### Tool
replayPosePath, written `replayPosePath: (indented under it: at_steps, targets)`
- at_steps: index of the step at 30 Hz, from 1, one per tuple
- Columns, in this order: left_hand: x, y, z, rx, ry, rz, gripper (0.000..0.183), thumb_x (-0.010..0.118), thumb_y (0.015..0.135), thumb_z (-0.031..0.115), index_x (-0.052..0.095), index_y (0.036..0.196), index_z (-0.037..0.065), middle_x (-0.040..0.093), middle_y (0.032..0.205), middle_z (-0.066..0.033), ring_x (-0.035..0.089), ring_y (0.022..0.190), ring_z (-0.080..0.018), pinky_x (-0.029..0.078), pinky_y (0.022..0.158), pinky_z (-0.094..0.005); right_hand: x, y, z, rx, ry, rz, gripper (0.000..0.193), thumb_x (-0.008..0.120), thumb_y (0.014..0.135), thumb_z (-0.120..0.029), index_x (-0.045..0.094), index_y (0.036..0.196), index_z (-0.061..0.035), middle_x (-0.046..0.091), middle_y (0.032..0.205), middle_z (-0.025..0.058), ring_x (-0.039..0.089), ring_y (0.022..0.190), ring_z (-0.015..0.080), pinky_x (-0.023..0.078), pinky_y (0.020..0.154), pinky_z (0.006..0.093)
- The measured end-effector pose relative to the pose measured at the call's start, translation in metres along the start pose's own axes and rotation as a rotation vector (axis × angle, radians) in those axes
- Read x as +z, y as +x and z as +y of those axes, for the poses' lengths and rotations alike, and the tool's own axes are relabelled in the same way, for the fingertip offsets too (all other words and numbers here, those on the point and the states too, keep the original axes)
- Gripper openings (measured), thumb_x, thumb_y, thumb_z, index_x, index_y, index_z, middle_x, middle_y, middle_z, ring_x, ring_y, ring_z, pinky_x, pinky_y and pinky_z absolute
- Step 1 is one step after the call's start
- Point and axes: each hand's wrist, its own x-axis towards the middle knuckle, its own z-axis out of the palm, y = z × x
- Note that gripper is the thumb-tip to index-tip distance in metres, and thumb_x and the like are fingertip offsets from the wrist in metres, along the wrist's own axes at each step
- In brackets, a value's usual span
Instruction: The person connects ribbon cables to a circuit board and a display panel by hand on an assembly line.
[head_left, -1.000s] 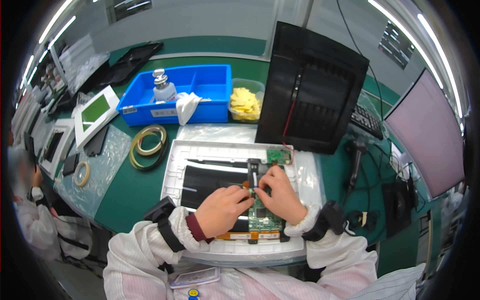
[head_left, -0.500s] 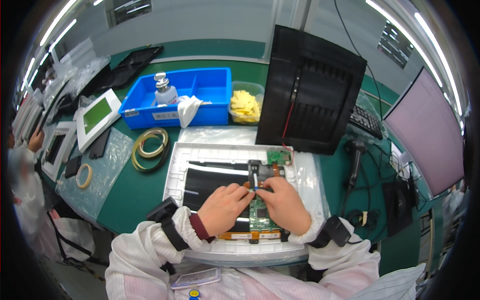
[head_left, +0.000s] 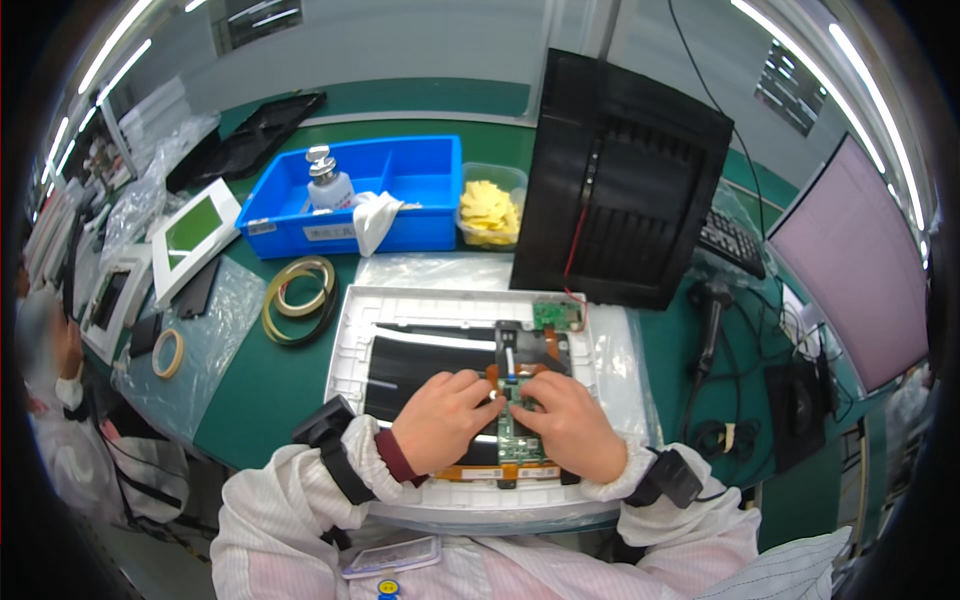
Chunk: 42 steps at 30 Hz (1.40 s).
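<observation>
- Far left: a co-worker's hand (head_left: 70,350), apart from this work. Nearer, a pale tape roll (head_left: 168,353) lies on clear plastic.
- Left of centre: yellowish tape rolls (head_left: 303,288) rest on the green table, near the blue tray (head_left: 300,233).
- Centre: I see a white housing (head_left: 345,350) lying flat, open side up, a black sheet (head_left: 430,362) inside it.
- Left hand (head_left: 445,422): fingers curled, tips at the left edge of the board. I can't make out whether they pinch anything; the tips hide the contact. Best practice, I judge: brace lightly, no weight on the black sheet.
- Green circuit board (head_left: 519,428): right of the housing's middle, between the two hands, an orange strip (head_left: 500,472) along its lower end. A white ribbon (head_left: 510,360) with a blue end lies just above the fingertips; I would avoid creasing it.
- Right hand (head_left: 578,425): thumb and fingers bent over the board's right side; grip unclear to me. Small, even fingertip pressure, square to the board, looks safest.
- Right and behind: a black panel (head_left: 625,180) stands tilted. Its red wire (head_left: 571,255) reaches the small green board (head_left: 557,316); I judge any shift of the housing could tug it.
</observation>
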Motion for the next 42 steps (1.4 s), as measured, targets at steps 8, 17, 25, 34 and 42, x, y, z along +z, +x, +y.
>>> replayPosePath:
  at_steps: [8,17,25,34,42]
  targets:
    - [0.002,0.0,0.001,-0.027,-0.006,0.051,0.032,0.055,0.064,0.004,0.062,0.094,0.006,0.054,0.089,-0.0041,0.051,0.086,-0.0195,0.041,0.073,-0.0308,0.0,0.001,0.0,0.068,0.016,0.056,0.026,0.055,0.065,0.001,0.062,0.09,-0.0003,0.053,0.1,0.0113,0.049,0.101,0.0273,0.041,0.082,0.0352]
    - [-0.002,0.0,0.0,-0.039,-0.012,0.036,0.032,0.055,0.064,0.003,0.063,0.094,0.006,0.053,0.089,-0.0051,0.051,0.085,-0.0207,0.042,0.072,-0.0314,0.001,0.002,0.0,0.033,0.013,0.004,0.028,0.055,0.067,0.001,0.062,0.094,-0.0007,0.053,0.104,0.0123,0.047,0.105,0.0278,0.039,0.085,0.0353]
    - [-0.024,0.002,-0.015,-0.172,0.024,0.272,0.02,0.057,0.061,0.001,0.063,0.079,0.006,0.055,0.085,-0.0065,0.051,0.091,-0.0256,0.038,0.082,-0.0372,0.0,0.003,-0.002,0.056,0.073,0.06,0.027,0.056,0.06,0.009,0.064,0.084,0.0004,0.054,0.102,0.0158,0.049,0.103,0.032,0.041,0.088,0.0386]
    - [-0.063,-0.061,-0.12,-0.699,0.469,0.483,0.014,0.065,0.066,0.009,0.062,0.079,0.007,0.056,0.082,-0.0058,0.048,0.096,-0.0278,0.036,0.082,-0.0415,-0.001,0.005,-0.002,0.04,0.083,0.072,0.02,0.056,0.064,0.004,0.063,0.082,0.0017,0.054,0.101,0.0149,0.049,0.102,0.0304,0.04,0.086,0.0377]
    - [-0.053,-0.088,-0.17,-0.875,0.594,0.454,0.044,0.066,0.068,0.015,0.055,0.109,0.009,0.053,0.103,-0.0072,0.047,0.1,-0.0267,0.038,0.084,-0.0412,-0.001,0.002,-0.001,0.054,0.087,0.055,0.02,0.057,0.065,0.004,0.063,0.084,0.0009,0.055,0.103,0.0154,0.049,0.104,0.0313,0.04,0.088,0.0383]
